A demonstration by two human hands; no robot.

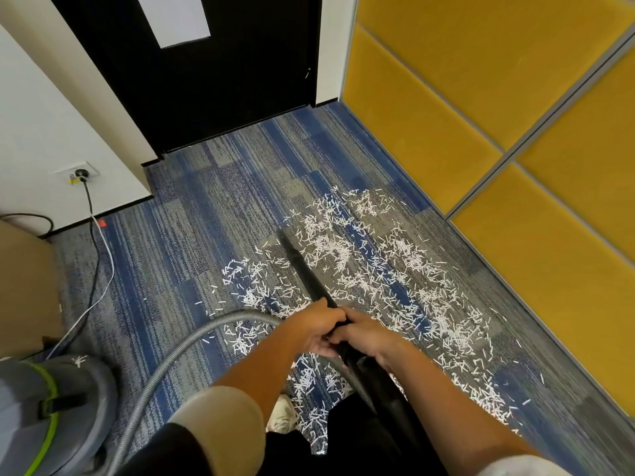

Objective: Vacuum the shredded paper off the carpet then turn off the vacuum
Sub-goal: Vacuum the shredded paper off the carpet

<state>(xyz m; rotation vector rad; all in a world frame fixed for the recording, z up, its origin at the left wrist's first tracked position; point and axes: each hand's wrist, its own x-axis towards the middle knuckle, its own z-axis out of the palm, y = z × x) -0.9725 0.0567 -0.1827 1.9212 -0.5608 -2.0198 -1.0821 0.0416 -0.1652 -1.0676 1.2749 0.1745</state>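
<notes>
Black wand (pixel 302 269) gripped by both hands, left hand (pixel 314 329) & right hand (pixel 369 338), fingers wrapped shut round it. Long axis aimed toward upper left; shredded paper (pixel 378 276) massed mostly to right of nozzle.

Single head-worn wide-angle view, looking forward and steeply down over both forearms onto blue-and-grey striped carpet (pixel 192 242); black door (pixel 213 80) ahead, yellow padded wall panels (pixel 481 97) at right.

The carpet (pixel 206 207) was striped blue and grey. Shredded paper (pixel 371 269) lay scattered over its right half, near the yellow wall. The black nozzle's tip (pixel 285 237) touched it among the shreds. A grey vacuum (pixel 51 407) and cords (pixel 98 269) lay at left.
</notes>
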